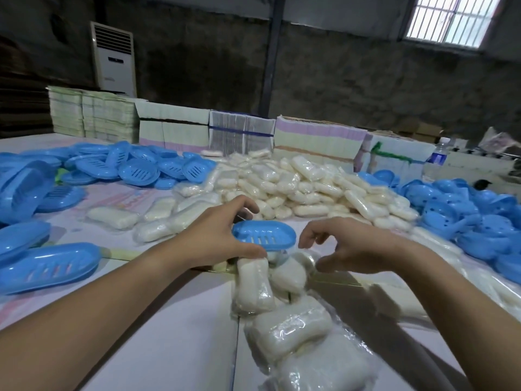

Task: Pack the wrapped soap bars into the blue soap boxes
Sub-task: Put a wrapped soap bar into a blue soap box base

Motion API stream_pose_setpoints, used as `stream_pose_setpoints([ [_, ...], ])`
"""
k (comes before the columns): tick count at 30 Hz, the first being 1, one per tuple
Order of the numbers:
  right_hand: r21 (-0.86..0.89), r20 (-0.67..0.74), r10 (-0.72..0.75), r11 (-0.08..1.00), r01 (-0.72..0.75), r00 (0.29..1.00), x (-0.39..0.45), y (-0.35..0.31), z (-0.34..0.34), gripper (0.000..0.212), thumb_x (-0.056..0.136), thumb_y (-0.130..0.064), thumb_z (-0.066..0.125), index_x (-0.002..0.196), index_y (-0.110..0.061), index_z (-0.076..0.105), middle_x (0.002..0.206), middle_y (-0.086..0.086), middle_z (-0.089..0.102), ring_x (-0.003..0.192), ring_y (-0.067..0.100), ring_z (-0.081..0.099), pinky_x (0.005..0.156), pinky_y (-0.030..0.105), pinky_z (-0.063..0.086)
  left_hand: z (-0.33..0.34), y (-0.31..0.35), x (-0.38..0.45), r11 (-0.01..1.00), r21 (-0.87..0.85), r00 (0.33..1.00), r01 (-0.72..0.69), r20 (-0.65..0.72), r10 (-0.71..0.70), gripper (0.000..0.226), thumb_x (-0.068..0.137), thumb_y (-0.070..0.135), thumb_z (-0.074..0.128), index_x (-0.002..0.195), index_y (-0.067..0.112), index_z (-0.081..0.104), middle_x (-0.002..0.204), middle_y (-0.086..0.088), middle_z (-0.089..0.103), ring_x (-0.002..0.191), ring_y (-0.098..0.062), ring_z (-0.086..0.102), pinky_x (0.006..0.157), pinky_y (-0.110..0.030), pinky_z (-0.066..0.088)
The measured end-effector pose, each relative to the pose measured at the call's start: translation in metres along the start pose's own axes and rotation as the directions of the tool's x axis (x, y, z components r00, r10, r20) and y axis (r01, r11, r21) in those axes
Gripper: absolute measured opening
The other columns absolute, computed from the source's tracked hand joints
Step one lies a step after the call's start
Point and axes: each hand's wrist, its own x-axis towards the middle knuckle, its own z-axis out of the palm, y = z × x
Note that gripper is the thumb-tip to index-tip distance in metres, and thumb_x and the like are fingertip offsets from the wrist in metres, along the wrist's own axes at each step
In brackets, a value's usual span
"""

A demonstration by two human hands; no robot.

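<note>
My left hand (218,235) grips a blue oval soap box (265,235) with slots in its surface, thumb at its near edge and fingers over its far edge. My right hand (346,244) hovers just right of the box with loosely curled fingers, holding nothing. Below both hands lie wrapped white soap bars (253,283) in clear plastic, running toward me. A large heap of wrapped soap bars (304,182) fills the table's middle.
Blue soap box parts are piled at the left (118,165) and at the right (479,215). One blue tray (48,266) lies near my left forearm. Stacked flat cartons (242,131) line the far edge. A water bottle (439,156) stands at the far right.
</note>
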Motion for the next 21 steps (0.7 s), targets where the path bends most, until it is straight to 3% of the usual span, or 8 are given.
stream_pose_setpoints([
  [3, 0.138, -0.03, -0.081, 0.987, 0.085, 0.996, -0.008, 0.002, 0.017, 0.045, 0.078, -0.019, 0.073, 0.111, -0.046, 0.059, 0.122, -0.019, 0.058, 0.1, -0.011, 0.051, 0.083, 0.012, 0.041, 0.001, -0.001, 0.001, 1.0, 0.005, 1.0, 0.009, -0.006, -0.009, 0.063, 0.055, 0.05, 0.091, 0.103, 0.049, 0.051, 0.107, 0.02, 0.06, 0.094, 0.012, 0.058, 0.068, -0.006, 0.047],
  [6, 0.176, -0.028, -0.101, 0.979, 0.104, 0.994, -0.008, 0.004, 0.022, 0.051, 0.078, -0.011, 0.069, 0.118, -0.04, 0.06, 0.129, -0.014, 0.056, 0.109, -0.001, 0.051, 0.089, 0.014, 0.04, 0.0, -0.002, 0.001, 1.0, 0.017, 1.0, 0.008, -0.009, -0.008, 0.061, 0.058, 0.045, 0.093, 0.102, 0.047, 0.052, 0.105, 0.018, 0.06, 0.084, 0.015, 0.058, 0.067, -0.004, 0.045],
  [12, 0.147, -0.031, -0.098, 0.984, 0.101, 0.995, -0.01, 0.014, 0.021, 0.044, 0.078, -0.024, 0.08, 0.111, -0.046, 0.06, 0.113, -0.02, 0.059, 0.103, 0.0, 0.051, 0.082, 0.012, 0.039, -0.004, 0.002, -0.002, 0.998, 0.052, 1.0, 0.021, 0.02, -0.022, 0.061, 0.061, 0.048, 0.09, 0.106, 0.051, 0.048, 0.111, 0.02, 0.058, 0.096, 0.011, 0.056, 0.074, -0.013, 0.051],
  [16, 0.149, -0.009, -0.114, 0.982, 0.114, 0.993, -0.015, 0.015, 0.017, 0.05, 0.079, -0.019, 0.08, 0.113, -0.05, 0.061, 0.113, -0.025, 0.062, 0.1, -0.003, 0.053, 0.079, 0.008, 0.039, -0.006, 0.003, -0.002, 0.999, 0.047, 0.998, 0.021, 0.062, -0.024, 0.054, 0.067, 0.04, 0.089, 0.103, 0.046, 0.05, 0.112, 0.017, 0.06, 0.094, 0.006, 0.058, 0.073, -0.014, 0.051],
  [19, 0.125, -0.074, -0.15, 0.979, 0.158, 0.986, -0.018, 0.016, 0.011, 0.041, 0.076, -0.018, 0.083, 0.107, -0.04, 0.07, 0.103, -0.023, 0.066, 0.092, 0.002, 0.054, 0.076, 0.014, 0.042, -0.007, 0.003, -0.002, 0.998, 0.044, 0.997, 0.04, 0.071, -0.043, 0.053, 0.067, 0.039, 0.09, 0.103, 0.043, 0.05, 0.11, 0.016, 0.06, 0.097, 0.003, 0.058, 0.078, -0.022, 0.053],
  [21, 0.161, -0.147, -0.146, 0.972, 0.169, 0.978, -0.022, 0.016, 0.005, 0.037, 0.072, -0.019, 0.085, 0.099, -0.042, 0.073, 0.097, -0.025, 0.067, 0.088, 0.004, 0.055, 0.078, 0.021, 0.045, -0.007, 0.003, -0.003, 0.998, 0.049, 0.997, 0.039, 0.058, -0.042, 0.054, 0.066, 0.04, 0.09, 0.102, 0.042, 0.05, 0.107, 0.017, 0.059, 0.092, 0.007, 0.057, 0.072, -0.017, 0.052],
])
